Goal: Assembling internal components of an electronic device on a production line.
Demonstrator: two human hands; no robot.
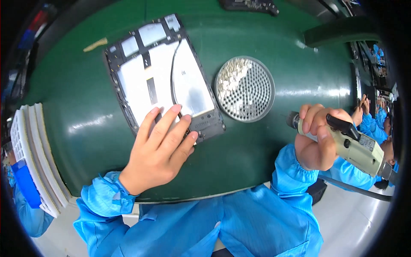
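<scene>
My left hand (160,150) lies with spread fingers on the lower end of an opened tablet (141,90), holding nothing. The tablet rests tilted on the green table, its black frame, silver battery packs and a thin black cable showing. At the right, my right hand (319,128) is wrapped round a pale green electric screwdriver (355,147) with a black lever, raised near the table's right side. Its dark front end (293,120) points left, away from the tablet. Between the hands sits a round dish (261,92) of small holes, with many tiny screws gathered toward its upper left.
White trays (36,158) are stacked at the left edge, with a blue piece on them. A yellowish strip (95,44) lies beyond the tablet. A black part (250,6) sits at the far edge. A cord (355,188) trails from the screwdriver. Other people in blue work at the right.
</scene>
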